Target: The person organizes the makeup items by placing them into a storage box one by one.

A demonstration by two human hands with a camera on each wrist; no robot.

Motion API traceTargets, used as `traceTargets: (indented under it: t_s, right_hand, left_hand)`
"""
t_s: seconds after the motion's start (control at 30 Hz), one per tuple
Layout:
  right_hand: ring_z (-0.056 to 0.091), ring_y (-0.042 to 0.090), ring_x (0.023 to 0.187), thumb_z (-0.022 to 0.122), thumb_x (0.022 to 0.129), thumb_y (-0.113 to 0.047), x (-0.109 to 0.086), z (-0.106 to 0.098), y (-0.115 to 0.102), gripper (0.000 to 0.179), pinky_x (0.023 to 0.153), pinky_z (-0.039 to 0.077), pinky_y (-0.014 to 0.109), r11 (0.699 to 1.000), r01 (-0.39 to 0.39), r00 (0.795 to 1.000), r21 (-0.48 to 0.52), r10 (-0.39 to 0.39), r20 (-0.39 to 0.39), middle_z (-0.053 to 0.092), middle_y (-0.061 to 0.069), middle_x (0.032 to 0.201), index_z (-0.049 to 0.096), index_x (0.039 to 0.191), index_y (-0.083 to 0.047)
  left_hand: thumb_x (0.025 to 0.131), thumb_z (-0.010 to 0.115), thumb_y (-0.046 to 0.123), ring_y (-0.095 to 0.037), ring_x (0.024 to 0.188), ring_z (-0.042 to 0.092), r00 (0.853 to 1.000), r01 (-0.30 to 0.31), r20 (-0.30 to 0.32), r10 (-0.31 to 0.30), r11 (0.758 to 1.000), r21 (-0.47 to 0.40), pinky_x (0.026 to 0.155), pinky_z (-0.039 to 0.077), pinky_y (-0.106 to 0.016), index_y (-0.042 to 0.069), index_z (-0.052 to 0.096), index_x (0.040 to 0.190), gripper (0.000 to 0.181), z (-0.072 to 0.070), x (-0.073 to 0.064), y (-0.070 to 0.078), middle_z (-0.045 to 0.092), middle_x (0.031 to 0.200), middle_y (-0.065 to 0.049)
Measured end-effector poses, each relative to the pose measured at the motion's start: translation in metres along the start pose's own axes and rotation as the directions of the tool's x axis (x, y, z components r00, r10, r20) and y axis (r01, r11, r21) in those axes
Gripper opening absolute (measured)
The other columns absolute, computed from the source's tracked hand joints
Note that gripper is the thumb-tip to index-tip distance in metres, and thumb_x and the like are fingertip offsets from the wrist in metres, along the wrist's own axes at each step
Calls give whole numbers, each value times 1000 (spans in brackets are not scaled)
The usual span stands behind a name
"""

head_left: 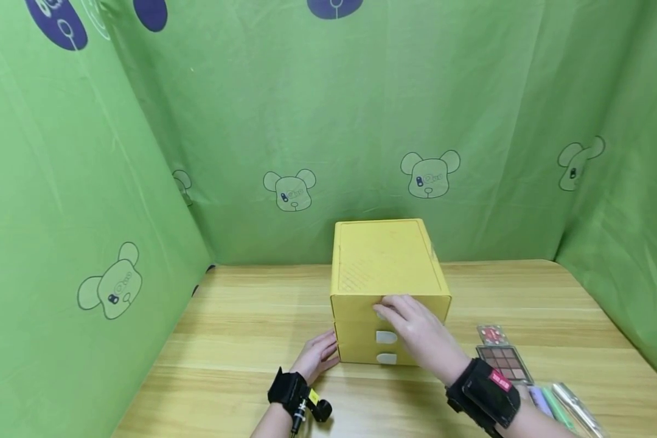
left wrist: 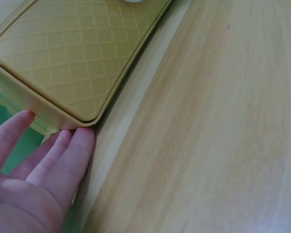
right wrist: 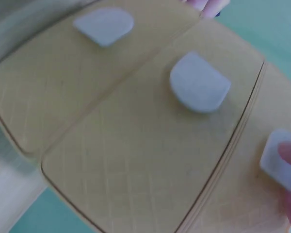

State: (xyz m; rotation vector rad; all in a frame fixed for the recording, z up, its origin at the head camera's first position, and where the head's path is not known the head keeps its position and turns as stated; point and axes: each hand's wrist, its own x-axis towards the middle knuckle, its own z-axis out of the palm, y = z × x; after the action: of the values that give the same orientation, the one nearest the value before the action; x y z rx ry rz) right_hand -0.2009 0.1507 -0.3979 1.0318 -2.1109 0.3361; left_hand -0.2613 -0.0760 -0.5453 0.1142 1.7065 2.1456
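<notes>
The right hand (head_left: 420, 336) pinches the top white, rounded pull tab (right wrist: 270, 161) of a yellow, boxy three-drawer plastic cabinet (head_left: 385, 255), just right of the head view's centre; the left hand (head_left: 313, 358), fingers extended, touches its lower-left side.

Drawer box (head_left: 389, 258): plastic-looking, grid-embossed. Handles (right wrist: 200, 83): smooth plastic look. Tabletop (head_left: 241, 316): wood-grained, slight sheen. Backdrop (head_left: 356, 109): creased cloth.

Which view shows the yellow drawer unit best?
The head view: the yellow drawer unit shows its top and most of its front there. The left wrist view shows part of the front and side; the right wrist view, drawer fronts and white handles up close.
</notes>
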Motion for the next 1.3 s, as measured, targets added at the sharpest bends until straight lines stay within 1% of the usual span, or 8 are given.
traceTargets:
  t_s: [0.17, 0.3, 0.43, 0.57, 0.7, 0.9, 1.1, 1.3]
  right_hand:
    - [57, 29, 95, 66, 62, 2, -6, 3, -11, 47, 81, 50, 43, 998, 62, 997, 3, -61, -40, 59, 17, 105, 60, 109, 2]
    - [58, 25, 94, 71, 64, -8, -17, 13, -17, 44, 79, 52, 37, 999, 37, 999, -8, -37, 29, 61, 14, 103, 62, 106, 1]
    - [58, 22, 91, 76, 64, -5, -30, 27, -16, 42, 77, 53, 33, 997, -53, 993, -49, 58, 107, 60, 11, 100, 63, 103, 1]
    - [56, 20, 89, 76, 60, 4, -40, 40, -14, 44, 72, 54, 30, 989, -119, 986, -84, 128, 106, 59, 9, 99, 64, 102, 1]
    - [55, 21, 89, 71, 53, 15, -42, 48, -13, 52, 71, 53, 30, 988, -138, 987, -76, 144, 76, 58, 9, 99, 63, 102, 2]
    - [55, 20, 88, 66, 50, 21, -40, 51, -13, 53, 72, 53, 30, 985, -159, 984, -65, 164, 75, 57, 7, 97, 63, 99, 1]
    - [54, 17, 85, 67, 49, 23, -38, 48, -14, 52, 70, 53, 28, 983, -175, 979, -56, 180, 93, 57, 5, 93, 64, 96, 1]
    - [50, 12, 81, 68, 50, 22, -37, 36, -26, 48, 66, 52, 23, 980, -196, 970, -24, 198, 138, 55, 1, 88, 65, 92, 0]
  left_hand:
    - [90, 56, 34, -32, 125, 41, 1000, 2, 0, -2, 1000, -1, 100, 38, -47, -4, 33, 138, 66, 0, 0, 0, 39, 139, -20]
    - [91, 54, 32, -33, 126, 39, 1000, -4, 6, 4, 1000, -8, 100, 38, -47, -5, 31, 138, 64, 0, -1, 0, 38, 139, -20]
    - [92, 54, 31, -32, 127, 38, 1000, -1, 3, 1, 1000, -28, 100, 38, -47, -4, 31, 139, 63, 1, -1, 0, 39, 139, -20]
    - [92, 54, 30, -32, 127, 39, 1000, 0, 3, 0, 1000, -29, 100, 39, -47, -4, 31, 139, 62, 1, -1, 0, 39, 140, -19]
    - [91, 55, 32, -32, 127, 38, 1000, -1, 10, 1, 1000, -24, 100, 38, -47, -4, 32, 139, 63, 0, -1, 0, 37, 140, -19]
    - [90, 55, 33, -33, 127, 38, 1000, 2, 10, -2, 1000, -15, 100, 38, -47, -3, 32, 139, 65, -1, 0, 0, 38, 140, -20]
    - [90, 56, 33, -32, 127, 39, 1000, 4, 12, -4, 1000, -14, 100, 38, -47, -4, 32, 138, 65, -2, 0, 1, 38, 140, -20]
    - [90, 57, 33, -31, 125, 42, 1000, 9, 14, -9, 1000, -17, 99, 40, -44, -3, 33, 138, 65, -3, 1, 1, 40, 138, -19]
